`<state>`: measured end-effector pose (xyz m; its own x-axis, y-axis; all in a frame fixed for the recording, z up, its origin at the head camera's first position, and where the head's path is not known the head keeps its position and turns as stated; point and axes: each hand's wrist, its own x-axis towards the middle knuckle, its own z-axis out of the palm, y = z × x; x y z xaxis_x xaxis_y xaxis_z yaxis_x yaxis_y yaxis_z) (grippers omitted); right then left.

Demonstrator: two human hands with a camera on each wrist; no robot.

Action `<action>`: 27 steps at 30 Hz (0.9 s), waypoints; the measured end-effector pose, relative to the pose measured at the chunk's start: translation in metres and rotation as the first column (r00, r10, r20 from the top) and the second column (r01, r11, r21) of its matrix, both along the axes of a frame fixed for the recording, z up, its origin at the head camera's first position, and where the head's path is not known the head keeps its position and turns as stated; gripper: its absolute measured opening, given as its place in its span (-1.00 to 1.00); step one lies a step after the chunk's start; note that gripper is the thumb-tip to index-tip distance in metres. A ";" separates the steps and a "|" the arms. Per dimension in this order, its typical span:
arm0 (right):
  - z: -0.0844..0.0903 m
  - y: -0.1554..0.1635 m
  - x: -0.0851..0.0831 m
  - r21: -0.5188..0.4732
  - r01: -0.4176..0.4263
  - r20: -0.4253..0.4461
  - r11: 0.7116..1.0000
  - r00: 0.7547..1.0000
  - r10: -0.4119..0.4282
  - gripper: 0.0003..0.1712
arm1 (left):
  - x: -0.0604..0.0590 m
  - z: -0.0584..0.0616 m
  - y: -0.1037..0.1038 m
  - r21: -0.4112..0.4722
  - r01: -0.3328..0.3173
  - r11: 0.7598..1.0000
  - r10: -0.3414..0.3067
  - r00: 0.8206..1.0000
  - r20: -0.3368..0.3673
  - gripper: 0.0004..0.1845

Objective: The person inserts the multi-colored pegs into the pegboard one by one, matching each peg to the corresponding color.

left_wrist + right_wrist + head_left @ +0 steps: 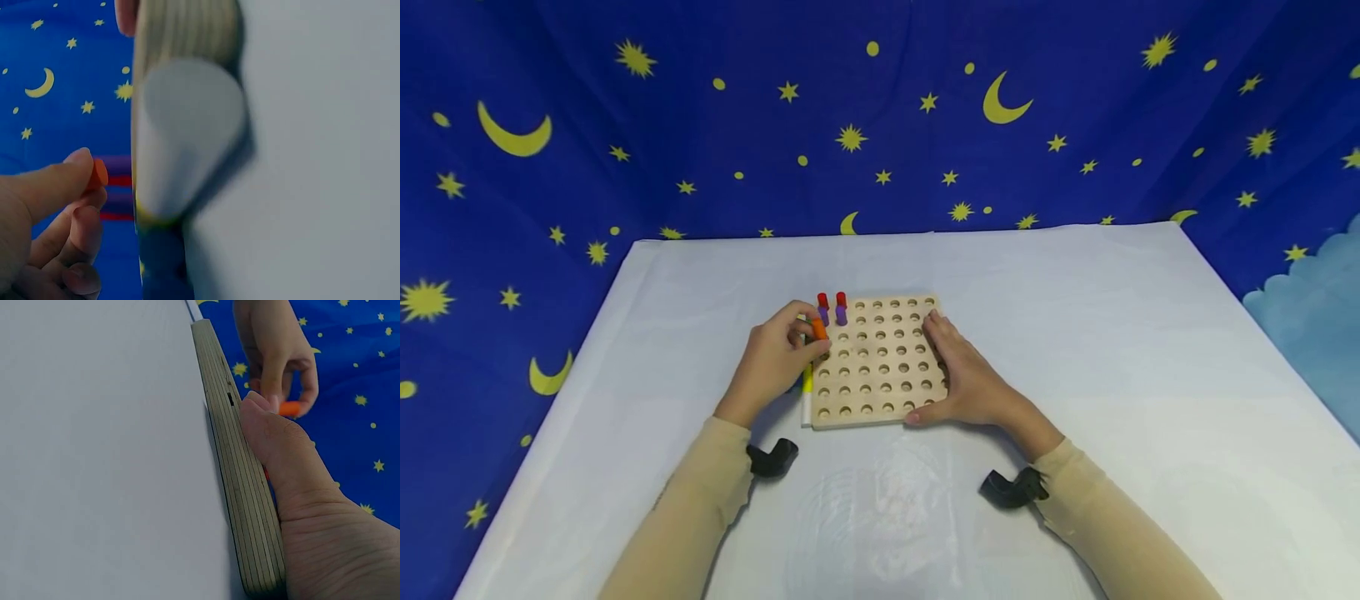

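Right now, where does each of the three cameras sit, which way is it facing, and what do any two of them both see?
Head: worn on the head, looking forward and down at the pegboard on the table; both hands and sleeves show.
Left wrist: low beside the board's left edge; left hand pinching an orange peg.
Right wrist: low along the board's right edge; right hand resting on it.
Shared: both wrist views show the orange peg and the board.

white tablecloth [1075,333] on table | blue backdrop [700,125] behind, yellow stars and moons | pale cloud [1311,308] at right
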<state>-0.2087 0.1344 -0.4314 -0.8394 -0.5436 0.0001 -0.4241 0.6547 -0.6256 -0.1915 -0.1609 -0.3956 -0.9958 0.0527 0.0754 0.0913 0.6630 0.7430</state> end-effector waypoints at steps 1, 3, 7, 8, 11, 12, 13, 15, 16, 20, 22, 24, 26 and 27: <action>0.000 0.000 0.000 -0.004 0.000 0.004 1.000 1.000 0.000 0.67 | -0.002 0.000 0.003 -0.001 -0.003 1.000 0.003 1.000 0.001 -0.63; 0.000 0.000 0.001 -0.005 -0.001 0.007 1.000 1.000 0.001 0.67 | -0.005 0.000 0.008 -0.006 -0.007 1.000 0.007 1.000 0.001 -0.65; 0.000 0.000 0.001 0.010 0.004 0.012 1.000 1.000 -0.004 0.68 | -0.012 -0.001 0.016 -0.032 0.009 0.999 -0.010 1.000 -0.012 -0.68; 0.000 0.000 0.000 0.013 0.005 0.011 1.000 1.000 -0.005 0.68 | -0.013 -0.002 0.017 -0.046 0.013 0.999 -0.014 1.000 -0.016 -0.68; 0.000 0.001 0.000 0.016 0.007 0.015 1.000 1.000 -0.007 0.68 | -0.016 -0.004 0.021 -0.072 0.016 0.997 -0.017 1.000 -0.016 -0.69; 0.000 0.001 0.000 0.016 0.009 0.017 1.000 1.000 -0.009 0.68 | -0.017 -0.005 0.022 -0.080 0.016 0.997 -0.017 1.000 -0.012 -0.69; 0.000 0.001 0.000 0.015 0.009 0.018 1.000 1.000 -0.009 0.67 | -0.017 -0.005 0.023 -0.085 0.017 0.996 -0.018 1.000 -0.011 -0.68; 0.000 0.001 0.000 0.014 0.008 0.017 1.000 1.000 -0.008 0.67 | -0.017 -0.005 0.025 -0.093 0.024 0.995 -0.025 1.000 -0.011 -0.66; 0.000 0.001 0.000 0.015 0.009 0.017 1.000 1.000 -0.009 0.67 | -0.017 -0.005 0.026 -0.097 0.028 0.995 -0.030 0.999 -0.013 -0.65; 0.001 0.000 0.000 0.019 0.010 0.020 1.000 1.000 -0.010 0.68 | -0.017 -0.006 0.028 -0.124 0.037 0.992 -0.043 0.998 -0.043 -0.65; 0.000 0.000 0.000 0.022 0.012 0.020 1.000 1.000 -0.012 0.68 | -0.017 -0.006 0.029 -0.125 0.034 0.992 -0.042 0.997 -0.059 -0.67; 0.000 0.000 0.000 0.021 0.012 0.018 1.000 1.000 -0.012 0.68 | -0.017 -0.006 0.029 -0.127 0.032 0.991 -0.041 0.996 -0.074 -0.68; 0.000 0.000 -0.001 0.022 0.011 0.014 1.000 1.000 -0.011 0.68 | -0.016 -0.006 0.030 -0.131 0.033 0.991 -0.045 0.995 -0.089 -0.70; 0.000 0.001 -0.001 0.023 0.010 0.012 1.000 1.000 -0.011 0.68 | -0.016 -0.006 0.030 -0.136 0.034 0.990 -0.047 0.994 -0.095 -0.72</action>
<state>-0.2095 0.1350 -0.4317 -0.8448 -0.5346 -0.0220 -0.4099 0.6733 -0.6153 -0.2074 -0.1312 -0.4019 -0.9809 0.1090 0.1613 0.1876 0.7500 0.6343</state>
